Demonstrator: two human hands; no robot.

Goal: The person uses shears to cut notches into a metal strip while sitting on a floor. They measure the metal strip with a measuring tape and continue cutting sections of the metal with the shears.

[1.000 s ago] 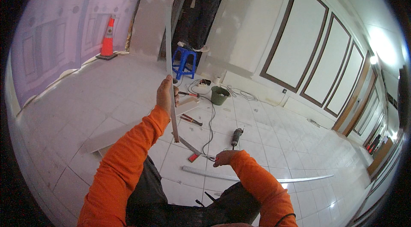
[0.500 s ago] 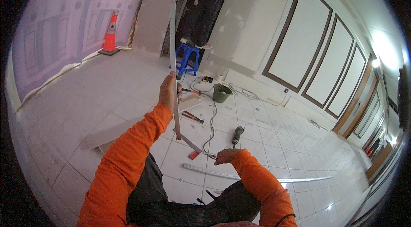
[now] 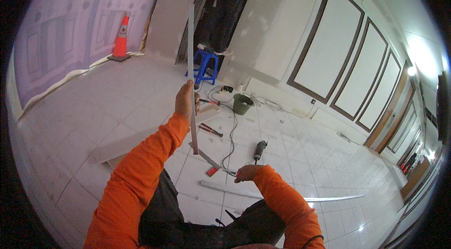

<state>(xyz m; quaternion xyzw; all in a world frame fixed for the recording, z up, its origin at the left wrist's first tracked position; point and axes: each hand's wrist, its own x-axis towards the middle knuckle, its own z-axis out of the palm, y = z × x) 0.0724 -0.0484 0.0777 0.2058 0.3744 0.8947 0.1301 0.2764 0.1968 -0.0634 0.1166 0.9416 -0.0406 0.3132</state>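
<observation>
My left hand (image 3: 185,100) is closed around a long, thin metal strip (image 3: 190,42), held upright. The strip's lower end hangs over the tiled floor near a steel square (image 3: 209,159) with a red end. My right hand (image 3: 249,173) is closed low in front of me, just right of that red end. A bit of red shows at its fingers, but the held thing is mostly hidden. A dark power tool (image 3: 260,150) lies just beyond this hand, its cord running close by. A perforated metal profile (image 3: 230,189) lies on the floor, passing behind my right forearm.
Red-handled cutters (image 3: 211,130) and pale board pieces (image 3: 127,143) lie on the floor. Farther off are a green bucket (image 3: 243,104), loose cables (image 3: 270,103) and an orange cone (image 3: 120,42). Another person (image 3: 229,14) stands on a blue stool (image 3: 205,66) at a dark opening.
</observation>
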